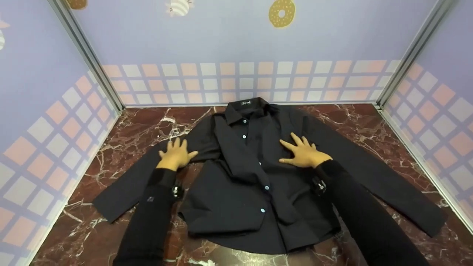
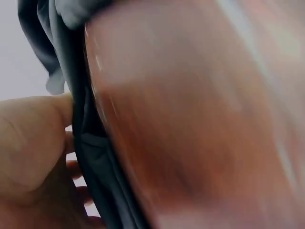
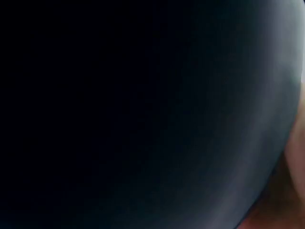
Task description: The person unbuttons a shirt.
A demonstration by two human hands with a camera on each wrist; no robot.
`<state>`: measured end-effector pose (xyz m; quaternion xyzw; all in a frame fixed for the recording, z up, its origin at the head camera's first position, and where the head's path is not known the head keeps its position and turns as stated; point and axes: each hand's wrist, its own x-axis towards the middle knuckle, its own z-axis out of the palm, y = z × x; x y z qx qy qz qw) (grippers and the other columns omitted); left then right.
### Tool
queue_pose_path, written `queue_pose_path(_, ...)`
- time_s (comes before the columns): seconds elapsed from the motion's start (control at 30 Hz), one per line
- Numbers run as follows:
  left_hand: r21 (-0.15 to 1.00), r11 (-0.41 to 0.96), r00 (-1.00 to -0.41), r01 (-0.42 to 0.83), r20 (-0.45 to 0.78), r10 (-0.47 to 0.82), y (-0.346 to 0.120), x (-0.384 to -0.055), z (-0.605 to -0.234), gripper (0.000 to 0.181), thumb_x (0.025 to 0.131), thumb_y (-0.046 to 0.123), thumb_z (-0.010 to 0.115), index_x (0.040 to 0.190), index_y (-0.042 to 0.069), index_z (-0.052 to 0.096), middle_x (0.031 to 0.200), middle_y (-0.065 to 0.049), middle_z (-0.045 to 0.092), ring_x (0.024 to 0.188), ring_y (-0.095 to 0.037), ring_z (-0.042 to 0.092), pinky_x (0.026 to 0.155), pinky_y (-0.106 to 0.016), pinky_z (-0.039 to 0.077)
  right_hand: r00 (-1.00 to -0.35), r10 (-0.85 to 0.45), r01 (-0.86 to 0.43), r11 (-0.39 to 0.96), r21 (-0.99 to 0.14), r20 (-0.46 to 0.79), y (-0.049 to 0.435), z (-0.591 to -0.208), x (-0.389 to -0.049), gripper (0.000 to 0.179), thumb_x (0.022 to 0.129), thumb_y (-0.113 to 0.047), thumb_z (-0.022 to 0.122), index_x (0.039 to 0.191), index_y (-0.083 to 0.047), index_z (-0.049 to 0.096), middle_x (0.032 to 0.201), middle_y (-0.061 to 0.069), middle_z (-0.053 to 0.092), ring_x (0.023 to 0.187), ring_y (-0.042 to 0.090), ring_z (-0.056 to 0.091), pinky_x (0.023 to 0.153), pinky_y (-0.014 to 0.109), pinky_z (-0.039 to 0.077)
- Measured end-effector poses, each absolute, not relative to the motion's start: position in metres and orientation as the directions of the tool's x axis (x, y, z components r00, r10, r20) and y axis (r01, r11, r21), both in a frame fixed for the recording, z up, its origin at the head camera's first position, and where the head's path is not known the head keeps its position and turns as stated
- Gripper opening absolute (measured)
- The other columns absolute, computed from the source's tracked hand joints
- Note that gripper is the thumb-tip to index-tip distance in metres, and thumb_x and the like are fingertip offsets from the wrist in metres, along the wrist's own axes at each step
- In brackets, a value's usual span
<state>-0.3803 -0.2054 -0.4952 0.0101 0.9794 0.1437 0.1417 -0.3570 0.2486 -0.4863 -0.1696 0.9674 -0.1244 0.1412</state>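
Note:
A black button-up shirt [image 1: 236, 199] lies spread on the table, collar toward the back wall and both sleeves slanting outward. Its front is rumpled, with the lower left part folded up over itself and pale buttons showing. My left hand [image 1: 175, 154] lies with spread fingers on the left sleeve near the shoulder. On the right chest of the shirt rests my right hand [image 1: 305, 152], fingers spread too. The left wrist view has the palm [image 2: 28, 148] beside the dark cloth [image 2: 95, 157]. Dark fabric [image 3: 143, 114] fills most of the right wrist view.
The table [image 1: 122, 144] has a glossy reddish-brown marbled top. A back wall [image 1: 229, 40] and two side walls with checkered bands enclose it. Metal posts [image 1: 406, 55] stand at the back corners.

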Motion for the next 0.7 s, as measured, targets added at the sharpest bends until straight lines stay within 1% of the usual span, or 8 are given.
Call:
queue_pose_path(0.07,0.289,0.957,-0.964,-0.020,-0.258,0.058,-0.225,-0.381,-0.503,0.090,0.103,0.066,0.043,0.165,0.005,0.017,0.169,-0.026,0.004,0.153,-0.052,-0.002,0.108,-0.084,0.004,-0.901,-0.362,-0.288,0.911,-0.294,-0.237,0.251,-0.486,-0.357,0.079,0.101,-0.058,0.058,0.165,-0.023,0.028,0.171,0.022,0.002,0.150,0.058,0.003,0.113,0.079,0.010)
queue_pose_path(0.17,0.292,0.956,-0.956,-0.034,-0.290,0.054,-0.240,-0.370,-0.491,0.087,0.106,0.061,0.039,0.165,0.004,0.012,0.169,-0.027,-0.001,0.153,-0.051,-0.007,0.108,-0.084,-0.001,-0.892,-0.384,-0.311,0.905,-0.290,-0.240,0.250,-0.486,-0.356,0.076,0.101,-0.059,0.056,0.164,-0.025,0.030,0.171,0.021,0.004,0.150,0.060,0.003,0.111,0.081,0.010)
queue_pose_path(0.3,0.302,0.952,-0.945,-0.046,-0.323,0.057,-0.244,-0.362,-0.483,0.081,0.110,0.053,0.037,0.165,0.003,0.007,0.168,-0.029,-0.005,0.153,-0.051,-0.009,0.109,-0.083,-0.001,-0.876,-0.421,-0.352,0.891,-0.285,-0.234,0.245,-0.487,-0.354,0.073,0.103,-0.056,0.055,0.164,-0.026,0.029,0.171,0.021,0.007,0.148,0.063,0.006,0.108,0.084,0.013)
queue_pose_path(0.4,0.304,0.951,-0.954,-0.055,-0.298,0.040,-0.240,-0.362,-0.484,0.080,0.110,0.050,0.039,0.165,0.001,0.006,0.168,-0.029,-0.001,0.153,-0.052,-0.006,0.108,-0.084,0.002,-0.878,-0.427,-0.359,0.886,-0.292,-0.215,0.244,-0.486,-0.351,0.075,0.103,-0.051,0.059,0.165,-0.025,0.027,0.170,0.022,0.009,0.147,0.063,0.009,0.107,0.084,0.015)
queue_pose_path(0.5,0.312,0.948,-0.979,-0.063,-0.205,0.002,-0.236,-0.362,-0.487,0.083,0.109,0.046,0.048,0.163,-0.004,0.010,0.166,-0.032,0.009,0.152,-0.053,0.005,0.108,-0.084,0.008,-0.890,-0.421,-0.361,0.885,-0.293,-0.176,0.243,-0.484,-0.348,0.078,0.101,-0.047,0.064,0.165,-0.022,0.026,0.169,0.024,0.012,0.146,0.063,0.014,0.106,0.084,0.018)
queue_pose_path(0.57,0.319,0.946,-0.995,-0.053,-0.096,-0.023,-0.235,-0.361,-0.488,0.083,0.106,0.041,0.058,0.160,-0.007,0.018,0.161,-0.034,0.021,0.149,-0.054,0.017,0.109,-0.082,0.015,-0.909,-0.402,-0.361,0.892,-0.273,-0.110,0.240,-0.484,-0.345,0.079,0.099,-0.045,0.069,0.164,-0.019,0.032,0.167,0.025,0.017,0.145,0.063,0.021,0.104,0.085,0.023)
queue_pose_path(0.63,0.313,0.949,-0.998,-0.027,0.043,-0.043,-0.233,-0.362,-0.489,0.076,0.101,0.033,0.068,0.154,-0.010,0.033,0.152,-0.036,0.036,0.142,-0.055,0.030,0.110,-0.078,0.021,-0.919,-0.393,-0.392,0.890,-0.233,0.043,0.233,-0.485,-0.343,0.069,0.096,-0.043,0.074,0.153,-0.012,0.050,0.160,0.027,0.032,0.138,0.061,0.035,0.100,0.081,0.034)
queue_pose_path(0.7,0.299,0.954,-0.983,-0.003,0.176,-0.058,-0.233,-0.363,-0.488,0.061,0.097,0.022,0.074,0.141,-0.012,0.050,0.138,-0.036,0.051,0.131,-0.055,0.042,0.109,-0.072,0.027,-0.905,-0.380,-0.416,0.885,-0.208,0.193,0.218,-0.483,-0.338,0.055,0.095,-0.044,0.075,0.135,-0.007,0.067,0.143,0.025,0.050,0.124,0.053,0.052,0.092,0.072,0.046)
